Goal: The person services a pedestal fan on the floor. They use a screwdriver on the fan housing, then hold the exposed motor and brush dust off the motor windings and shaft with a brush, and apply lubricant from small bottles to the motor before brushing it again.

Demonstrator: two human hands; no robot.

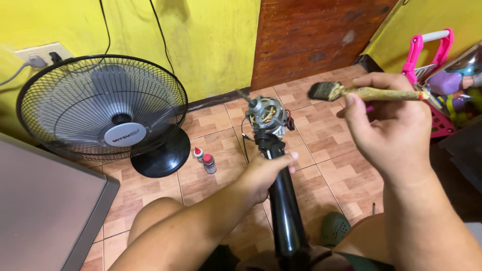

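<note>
Bare metal fan motor with copper windings [266, 115] sits atop a glossy black stand pole [284, 211] at picture centre. Left hand [263, 173] wraps tight around the pole just under the motor. Right hand [396, 128], at three o'clock, pinches a worn wooden-handled paintbrush [369, 92], bristles near the motor. A black wire-caged desk fan [103, 113] stands at nine o'clock, two small red-capped bottles [205, 159] beside its base.

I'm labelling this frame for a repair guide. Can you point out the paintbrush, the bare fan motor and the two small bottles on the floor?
paintbrush [369, 93]: head view, on the wooden handle.
fan motor [266, 114]: head view, on the metal housing.
small bottles [209, 163]: head view, on the red-capped nearer bottle.
</note>
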